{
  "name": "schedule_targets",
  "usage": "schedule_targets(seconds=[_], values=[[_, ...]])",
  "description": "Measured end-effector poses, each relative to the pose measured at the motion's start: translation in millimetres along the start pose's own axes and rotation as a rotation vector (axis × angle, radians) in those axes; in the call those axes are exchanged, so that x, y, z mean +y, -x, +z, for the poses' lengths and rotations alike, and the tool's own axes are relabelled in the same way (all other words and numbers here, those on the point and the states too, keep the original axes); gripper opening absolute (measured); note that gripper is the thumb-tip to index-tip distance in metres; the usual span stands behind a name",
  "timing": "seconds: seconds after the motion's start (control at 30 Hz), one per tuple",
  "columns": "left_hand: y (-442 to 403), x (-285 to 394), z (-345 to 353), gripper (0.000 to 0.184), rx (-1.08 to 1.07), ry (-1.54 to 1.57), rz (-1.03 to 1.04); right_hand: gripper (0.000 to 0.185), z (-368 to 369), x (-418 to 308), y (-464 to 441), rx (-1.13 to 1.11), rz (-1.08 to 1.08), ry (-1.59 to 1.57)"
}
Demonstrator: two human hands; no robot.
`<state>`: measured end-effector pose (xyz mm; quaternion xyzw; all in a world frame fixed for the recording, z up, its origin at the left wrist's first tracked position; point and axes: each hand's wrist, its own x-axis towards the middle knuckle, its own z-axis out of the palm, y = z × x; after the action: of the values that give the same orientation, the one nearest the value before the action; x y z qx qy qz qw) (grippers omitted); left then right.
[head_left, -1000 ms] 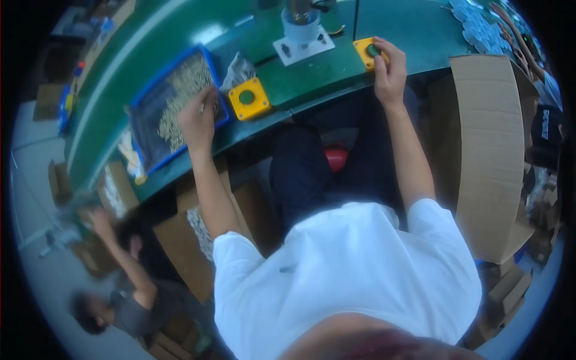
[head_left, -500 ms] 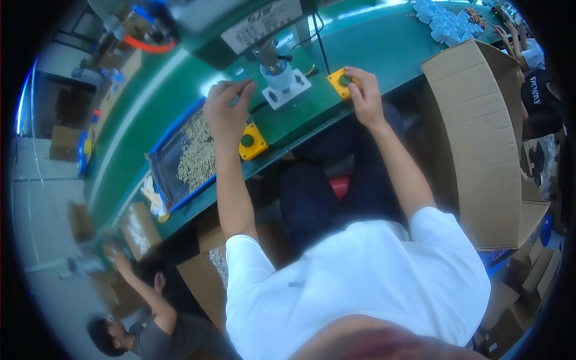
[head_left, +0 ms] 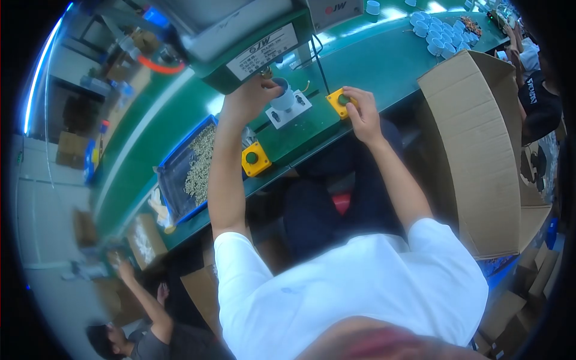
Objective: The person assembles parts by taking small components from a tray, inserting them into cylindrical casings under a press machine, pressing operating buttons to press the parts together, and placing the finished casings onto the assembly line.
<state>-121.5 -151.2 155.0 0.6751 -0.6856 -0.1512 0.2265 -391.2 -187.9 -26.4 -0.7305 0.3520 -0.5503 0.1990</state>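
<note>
Two hands, separate spots: left hand (head_left: 247, 101) has fingers bent in at the rim of the grey cylindrical fixture (head_left: 287, 101), below the JW machine head (head_left: 219, 63); can't tell if a part's pinched. Right hand (head_left: 365, 114) half-curled on the right yellow button box (head_left: 333, 103), gripping or resting unclear, presumably so the button's within reach. Blue-rimmed tray (head_left: 174, 187) of small parts (head_left: 200, 163) sits left-hand side, likely for easy reach.

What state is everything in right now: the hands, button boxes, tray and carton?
Left hand: fingers bent at the cylinder; contents unclear
Right hand: on the right button box
Right button box: touched; pressed or not, unclear
Left button box: untouched
Blue tray: partly filled with small pieces
Carton: open
</note>
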Motion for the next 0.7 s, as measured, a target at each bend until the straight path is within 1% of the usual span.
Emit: schedule_targets(seconds=[0.07, 0.17, 0.2, 0.27, 0.33, 0.4, 0.43, 0.5, 0.53, 0.57, 0.6, 0.67, 0.7], values=[[-1.1, -2.9, 1.1, 0.025, 0.006, -0.006, 0.019, 0.027, -0.4, 1.2, -1.2, -0.003, 0.000, 0.008], [3.1, -8.8, -5.6, 0.026, -0.039, 0.000, 0.105, 0.028, -0.9, -1.2, -3.2, -0.004, 0.007, -0.026], [12.7, -17.3, -1.8, 0.026, -0.045, 0.009, 0.092, 0.028, -1.1, -1.0, -0.8, 0.002, 0.009, -0.044], [50.2, -39.4, 13.2, 0.027, 0.314, 0.213, 0.097, 0.028, -2.1, -0.9, 7.7, -0.026, -0.007, -0.038], [101.2, -72.5, 53.8, 0.028, 0.558, 0.309, 0.077, 0.028, -3.3, 4.7, -0.6, -0.008, -0.063, -0.006], [143.2, -91.4, 88.2, 0.019, 0.638, 0.084, 0.004, 0.028, -10.3, 10.8, -7.5, 0.024, -0.064, 0.021], [150.7, -94.5, 95.1, 0.019, 0.612, 0.080, -0.013, 0.027, -11.7, 8.3, -2.3, -0.004, -0.062, 0.023], [163.8, -102.6, 104.2, 0.014, 0.696, 0.039, 0.049, 0.027, -3.8, 8.0, 5.0, -0.081, -0.060, -0.009], [170.6, -107.0, 103.0, 0.011, 0.742, 0.011, 0.080, 0.029, -0.8, 11.0, 8.6, -0.073, -0.083, 0.012], [173.2, -111.8, 98.7, 0.011, 0.746, 0.000, 0.052, 0.030, 0.7, 15.5, 7.8, -0.058, -0.114, 0.037], [169.1, -106.8, 87.2, 0.010, 0.704, -0.096, 0.123, 0.032, 1.9, 16.4, 3.0, -0.041, -0.149, 0.070], [164.0, -95.5, 74.8, 0.009, 0.603, -0.263, 0.264, 0.032, 4.6, 15.1, -4.3, -0.060, -0.154, 0.090], [167.7, -95.1, 76.1, 0.009, 0.597, -0.250, 0.247, 0.032, 5.2, 11.2, -4.2, -0.049, -0.150, 0.119]])
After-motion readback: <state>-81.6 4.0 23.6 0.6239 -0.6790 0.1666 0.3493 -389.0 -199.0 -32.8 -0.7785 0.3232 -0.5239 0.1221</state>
